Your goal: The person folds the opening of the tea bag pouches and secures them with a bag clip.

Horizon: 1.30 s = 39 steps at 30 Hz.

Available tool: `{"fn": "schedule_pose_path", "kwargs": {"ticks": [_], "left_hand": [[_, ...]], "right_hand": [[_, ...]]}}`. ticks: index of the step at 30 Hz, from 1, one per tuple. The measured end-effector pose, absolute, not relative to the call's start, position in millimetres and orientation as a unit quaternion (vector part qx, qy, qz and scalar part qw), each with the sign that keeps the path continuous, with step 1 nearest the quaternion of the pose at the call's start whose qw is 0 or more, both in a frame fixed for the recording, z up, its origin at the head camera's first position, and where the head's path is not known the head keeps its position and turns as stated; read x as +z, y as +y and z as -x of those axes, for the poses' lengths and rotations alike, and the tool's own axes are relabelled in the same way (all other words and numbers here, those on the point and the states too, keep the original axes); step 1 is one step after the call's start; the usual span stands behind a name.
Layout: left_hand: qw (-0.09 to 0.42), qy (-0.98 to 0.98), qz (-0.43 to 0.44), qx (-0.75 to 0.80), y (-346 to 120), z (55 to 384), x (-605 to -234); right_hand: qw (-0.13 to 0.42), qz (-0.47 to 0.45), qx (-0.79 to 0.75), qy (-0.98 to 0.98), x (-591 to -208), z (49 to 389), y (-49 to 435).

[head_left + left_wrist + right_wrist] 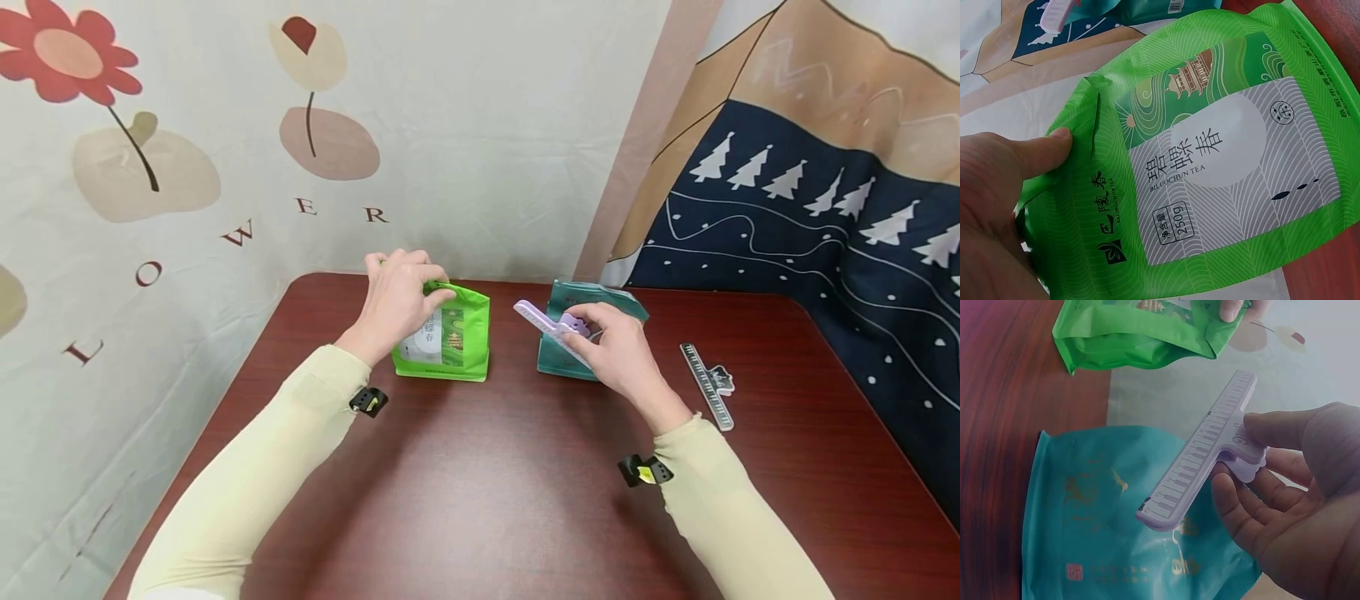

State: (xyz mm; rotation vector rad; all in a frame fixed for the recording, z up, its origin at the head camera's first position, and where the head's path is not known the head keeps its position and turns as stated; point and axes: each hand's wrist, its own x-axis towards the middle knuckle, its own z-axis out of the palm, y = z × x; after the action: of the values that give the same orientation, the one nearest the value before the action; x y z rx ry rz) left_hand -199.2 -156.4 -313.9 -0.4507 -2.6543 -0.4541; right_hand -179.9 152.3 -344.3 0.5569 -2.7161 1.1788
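A green tea bag (471, 333) labelled Biluochun Tea stands upright on the table. At its top edge my left hand (405, 296) pinches the folded rim, with the thumb (1047, 153) on the front in the left wrist view. My right hand (618, 346) holds a lilac clip (1204, 453) with a piano-key pattern, thumb and fingers on its handle tabs. Behind that hand stands a teal bag (585, 293) with gold print, partly hidden in the head view. The clip is in front of the teal bag; whether they touch I cannot tell.
A second clip, black and white with piano keys (707, 385), lies on the dark red table (487, 500) to the right of my right hand. Behind the table hang a flower-printed cloth (480, 125) and a navy cloth with white trees (795, 225).
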Motion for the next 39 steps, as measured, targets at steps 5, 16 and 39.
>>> {"fn": "schedule_pose_path", "kwargs": {"ticks": [5,16,39], "left_hand": [[0.194,-0.954,0.158,-0.165,-155.5,199.3,-312.7],[0.174,-0.956,0.155,-0.179,-156.6,199.4,-312.1],[0.165,-0.954,0.167,-0.184,-159.7,201.0,-313.1]], "right_hand": [[0.066,-0.188,0.388,-0.900,-345.3,182.3,145.6],[0.083,-0.192,0.371,-0.905,-344.4,187.3,127.7],[0.086,-0.174,0.341,-0.920,-337.4,196.8,103.5]]}}
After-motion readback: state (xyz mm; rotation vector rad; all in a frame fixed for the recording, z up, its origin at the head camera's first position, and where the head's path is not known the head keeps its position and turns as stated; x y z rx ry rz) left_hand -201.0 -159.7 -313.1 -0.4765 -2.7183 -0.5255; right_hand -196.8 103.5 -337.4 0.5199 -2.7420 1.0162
